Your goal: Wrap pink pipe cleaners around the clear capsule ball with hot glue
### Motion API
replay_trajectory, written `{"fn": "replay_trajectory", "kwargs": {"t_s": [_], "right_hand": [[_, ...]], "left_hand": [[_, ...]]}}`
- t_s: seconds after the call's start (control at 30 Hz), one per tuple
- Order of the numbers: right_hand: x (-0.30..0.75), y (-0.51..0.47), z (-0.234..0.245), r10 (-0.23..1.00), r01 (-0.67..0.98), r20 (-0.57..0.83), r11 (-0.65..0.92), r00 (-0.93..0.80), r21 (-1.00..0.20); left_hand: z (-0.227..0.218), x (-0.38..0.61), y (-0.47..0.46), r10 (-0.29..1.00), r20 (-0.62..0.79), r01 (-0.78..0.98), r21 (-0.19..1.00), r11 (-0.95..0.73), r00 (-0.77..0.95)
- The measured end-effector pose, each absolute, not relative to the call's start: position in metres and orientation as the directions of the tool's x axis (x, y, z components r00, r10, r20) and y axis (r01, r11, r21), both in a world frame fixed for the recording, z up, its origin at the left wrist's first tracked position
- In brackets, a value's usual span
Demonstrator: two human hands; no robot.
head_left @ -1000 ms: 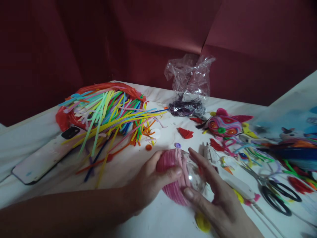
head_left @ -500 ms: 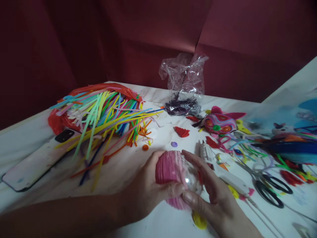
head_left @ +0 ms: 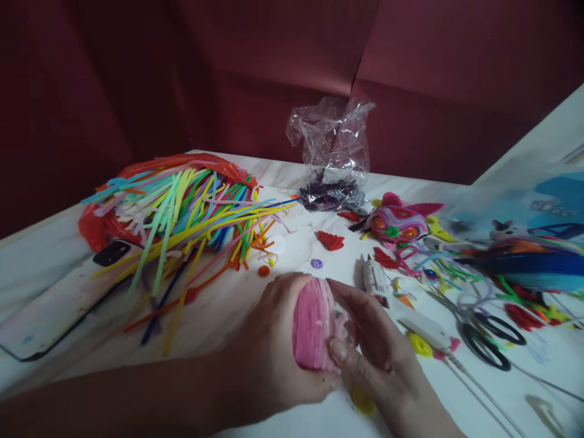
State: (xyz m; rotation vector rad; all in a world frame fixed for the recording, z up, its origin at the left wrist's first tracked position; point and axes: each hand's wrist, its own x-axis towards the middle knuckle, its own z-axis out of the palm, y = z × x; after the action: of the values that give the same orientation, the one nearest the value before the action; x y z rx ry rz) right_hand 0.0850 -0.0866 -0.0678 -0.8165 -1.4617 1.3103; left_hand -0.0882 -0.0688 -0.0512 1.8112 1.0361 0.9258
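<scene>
Both hands clasp a clear ball partly wrapped in pink pipe cleaners (head_left: pixel 312 325), low in the middle of the view. My left hand (head_left: pixel 269 350) cups its left side with curled fingers. On the right side my right hand (head_left: pixel 371 347) presses its fingers and thumb against the wrap. The ball's clear part is mostly hidden between the hands. A small yellow piece (head_left: pixel 362 401) lies on the cloth just under my right hand.
A heap of coloured pipe cleaners (head_left: pixel 187 210) on a red bag sits at left, a phone (head_left: pixel 59 301) beside it. A clear plastic bag (head_left: pixel 331 152), a multicoloured pipe-cleaner figure (head_left: pixel 401 222), a glue gun (head_left: pixel 378 280) and scissors (head_left: pixel 483 331) lie on the white cloth (head_left: pixel 296 243).
The ball has been turned in my hands, so more pink wrap and less clear surface shows. Both hands closed tighter round it and the view shifted slightly right.
</scene>
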Motion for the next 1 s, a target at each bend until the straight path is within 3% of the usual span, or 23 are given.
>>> {"fn": "replay_trajectory", "kwargs": {"t_s": [0.1, 0.23, 0.3, 0.4, 0.5, 0.63, 0.8, 1.0], "right_hand": [[0.085, -0.087, -0.067, 0.929, -0.142, 0.234, 0.2, -0.287, -0.969], [0.083, -0.087, -0.065, 0.924, -0.138, 0.26, 0.229, -0.281, -0.963], [0.084, -0.082, -0.063, 0.899, -0.006, 0.317, 0.331, -0.301, -0.944], [0.098, -0.069, -0.054, 0.874, 0.217, 0.393, 0.459, -0.287, -0.862], [0.13, -0.051, -0.045, 0.873, 0.509, 0.398, 0.487, -0.281, -0.71], [0.184, -0.032, -0.053, 0.891, 0.775, 0.341, 0.436, -0.3, -0.458], [0.219, -0.026, -0.079, 0.916, 0.881, 0.261, 0.374, -0.304, -0.289], [0.222, -0.033, -0.085, 0.89, 0.842, 0.245, 0.446, -0.384, -0.304]], "left_hand": [[-0.046, -0.089, -0.069, 0.863, 0.278, 0.354, 0.826, -0.439, 0.422], [-0.045, -0.091, -0.068, 0.854, 0.287, 0.345, 0.823, -0.452, 0.434], [-0.046, -0.091, -0.064, 0.875, 0.193, 0.253, 0.91, -0.329, 0.444], [-0.047, -0.093, -0.052, 0.889, 0.004, -0.077, 0.996, 0.036, 0.458], [-0.048, -0.094, -0.04, 0.86, -0.013, -0.34, 0.915, 0.216, 0.51], [-0.053, -0.096, -0.031, 0.859, -0.058, -0.489, 0.802, 0.344, 0.509], [-0.059, -0.098, -0.026, 0.849, -0.128, -0.599, 0.655, 0.46, 0.512], [-0.058, -0.097, -0.02, 0.86, -0.164, -0.631, 0.615, 0.472, 0.483]]}}
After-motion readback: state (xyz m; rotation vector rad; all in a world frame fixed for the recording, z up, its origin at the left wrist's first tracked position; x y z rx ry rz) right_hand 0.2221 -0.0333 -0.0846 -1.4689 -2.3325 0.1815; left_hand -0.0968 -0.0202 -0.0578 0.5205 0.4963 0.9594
